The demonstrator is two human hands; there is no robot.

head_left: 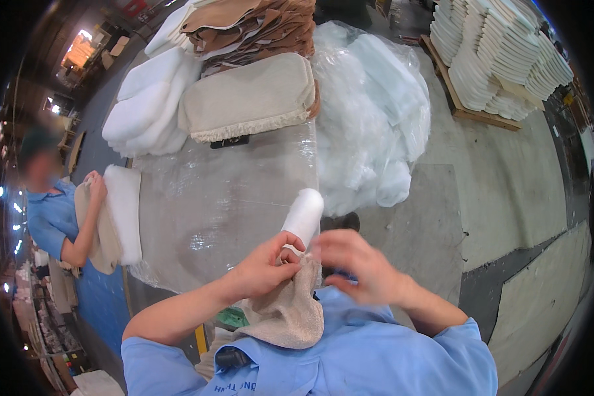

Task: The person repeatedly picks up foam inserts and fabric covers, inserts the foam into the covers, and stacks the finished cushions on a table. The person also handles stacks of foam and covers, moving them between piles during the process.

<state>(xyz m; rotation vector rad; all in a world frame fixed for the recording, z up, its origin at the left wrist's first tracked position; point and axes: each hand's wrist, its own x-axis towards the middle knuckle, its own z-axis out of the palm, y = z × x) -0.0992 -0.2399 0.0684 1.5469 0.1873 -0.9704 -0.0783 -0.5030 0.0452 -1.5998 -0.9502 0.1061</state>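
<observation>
My left hand [268, 265] pinches the gathered upper edge of a beige fabric cover [287, 310], which hangs down against my blue shirt. A rounded white padding piece [305, 212] stands out beyond my fingers, past the cover's edge; I cannot tell how much of it is inside the fabric. My right hand [362, 265] is at the right side of the same edge, its fingertips blurred by motion and its thumb held apart. Whether those fingers grip the cloth cannot be made out.
Ahead is a table wrapped in clear plastic [218, 198]. On it are a beige fringed cushion [251, 99], brown fabric pieces [257, 33] and white padding [145, 99]. Bagged white stuffing [373, 119] stands right, a loaded pallet [468, 109] beyond. A co-worker [56, 211] handles a beige cover at left.
</observation>
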